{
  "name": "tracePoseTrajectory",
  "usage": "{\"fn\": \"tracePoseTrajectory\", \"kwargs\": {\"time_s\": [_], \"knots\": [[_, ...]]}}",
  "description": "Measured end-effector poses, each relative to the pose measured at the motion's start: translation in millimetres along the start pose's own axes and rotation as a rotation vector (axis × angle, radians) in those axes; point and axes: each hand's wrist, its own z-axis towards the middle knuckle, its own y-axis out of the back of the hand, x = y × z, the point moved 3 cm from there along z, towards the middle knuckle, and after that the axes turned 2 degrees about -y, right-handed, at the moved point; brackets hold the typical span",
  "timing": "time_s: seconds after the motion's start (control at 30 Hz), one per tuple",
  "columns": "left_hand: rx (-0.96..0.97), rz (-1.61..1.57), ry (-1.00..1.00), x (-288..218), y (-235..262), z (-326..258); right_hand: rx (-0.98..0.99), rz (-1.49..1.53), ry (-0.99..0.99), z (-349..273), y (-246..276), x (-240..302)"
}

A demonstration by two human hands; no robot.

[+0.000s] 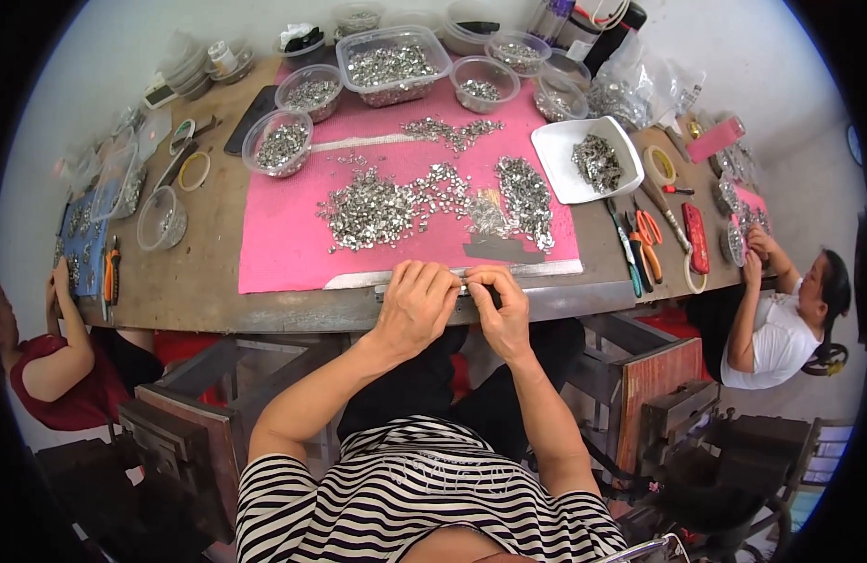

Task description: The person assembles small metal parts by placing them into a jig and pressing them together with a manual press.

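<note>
My left hand (416, 305) and my right hand (502, 314) meet at the front edge of the table, fingertips pinched together. Between them shows a tiny bright bit, too small to name; the fingers cover the rest of it. Just beyond my hands lies a pink mat (283, 244) with a white strip along its near edge. Loose silvery metal pieces (368, 211) are heaped on its middle. To the right of that heap sit a longer pile of metal pieces (524, 199) and some thin silvery pins (488, 218). A dark flat strip (504, 250) lies nearest my right hand.
Clear tubs (281, 145) of metal pieces line the mat's far side. At right are a white tray (555, 159), orange-handled pliers (651, 249), a red-handled tool (696, 239) and tape (659, 165). One person (781, 319) works at right, another (53, 366) at left.
</note>
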Motion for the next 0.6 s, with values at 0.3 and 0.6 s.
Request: {"fn": "tracePoseTrajectory", "kwargs": {"time_s": [0.3,0.6], "knots": [[-0.064,-0.022,0.072,-3,1,-5,-0.034,-0.293,0.266,0,-3,9],[-0.044,-0.026,0.069,-5,3,-14,-0.007,-0.46,0.426,0,-1,15]]}}
